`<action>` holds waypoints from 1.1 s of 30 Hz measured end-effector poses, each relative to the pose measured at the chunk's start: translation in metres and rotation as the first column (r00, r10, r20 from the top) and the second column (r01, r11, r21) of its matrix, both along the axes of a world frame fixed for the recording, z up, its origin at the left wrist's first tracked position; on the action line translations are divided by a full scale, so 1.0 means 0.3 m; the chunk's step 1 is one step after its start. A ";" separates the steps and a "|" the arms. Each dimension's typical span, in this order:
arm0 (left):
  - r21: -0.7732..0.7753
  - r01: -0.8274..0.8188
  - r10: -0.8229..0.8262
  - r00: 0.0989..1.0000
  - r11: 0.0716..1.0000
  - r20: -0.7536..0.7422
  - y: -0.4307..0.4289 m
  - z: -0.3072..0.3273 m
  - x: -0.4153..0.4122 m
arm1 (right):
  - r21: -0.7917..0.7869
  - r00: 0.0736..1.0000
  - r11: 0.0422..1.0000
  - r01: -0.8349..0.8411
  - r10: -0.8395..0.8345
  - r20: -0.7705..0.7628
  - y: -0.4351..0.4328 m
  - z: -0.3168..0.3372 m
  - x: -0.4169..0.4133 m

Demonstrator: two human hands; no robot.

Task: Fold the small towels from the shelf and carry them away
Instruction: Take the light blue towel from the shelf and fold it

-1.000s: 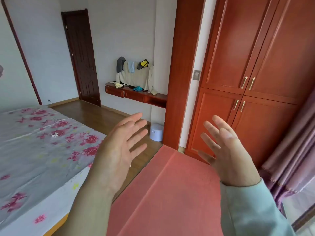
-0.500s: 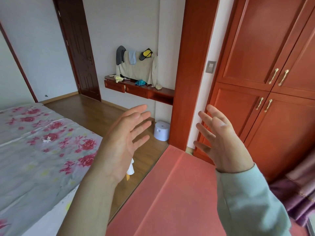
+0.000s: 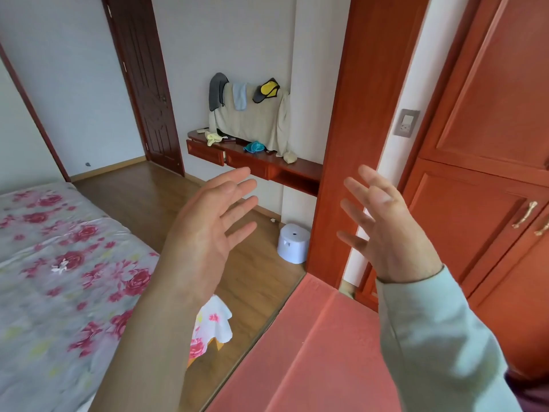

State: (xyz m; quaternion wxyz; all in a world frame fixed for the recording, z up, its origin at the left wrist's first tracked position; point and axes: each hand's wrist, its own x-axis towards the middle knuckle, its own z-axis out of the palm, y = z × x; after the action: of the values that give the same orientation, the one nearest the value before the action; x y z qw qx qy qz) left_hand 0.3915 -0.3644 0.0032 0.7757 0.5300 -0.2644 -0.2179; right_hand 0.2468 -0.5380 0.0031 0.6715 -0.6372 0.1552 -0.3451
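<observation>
Bedroom with a wood floor: a red-brown wooden wall shelf (image 3: 297, 169) hangs on the far white wall, well beyond both hands. On it lie a crumpled pale yellow small towel (image 3: 214, 137) and a crumpled teal small towel (image 3: 254, 147), apart from each other. The left hand (image 3: 205, 233) and right hand (image 3: 386, 233) are raised in front, fingers spread, holding nothing. A bed with a grey, pink-flowered cover (image 3: 59, 263) lies at left.

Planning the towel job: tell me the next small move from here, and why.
Probably walk toward the wall shelf: the left hand and right hand are open and empty, while the yellow towel and teal towel lie on it across the room, seemingly beyond reach.
</observation>
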 end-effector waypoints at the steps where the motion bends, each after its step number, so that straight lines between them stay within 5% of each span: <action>1: -0.004 -0.009 0.008 1.000 1.000 -0.004 -0.034 -0.001 0.047 | -0.007 1.000 1.000 -0.010 0.010 -0.008 -0.034 -0.002 0.049; 33: 0.049 -0.022 0.024 0.999 0.999 -0.039 -1.342 -0.060 1.939 | 0.055 0.996 0.995 -0.082 0.083 -0.020 -1.320 -0.069 1.996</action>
State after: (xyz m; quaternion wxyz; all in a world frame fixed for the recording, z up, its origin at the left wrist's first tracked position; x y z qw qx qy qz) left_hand 0.9732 -0.7669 -0.0148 0.7703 0.5471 -0.2376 -0.2256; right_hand 0.8456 -0.9339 -0.0176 0.7004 -0.6284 0.1456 -0.3057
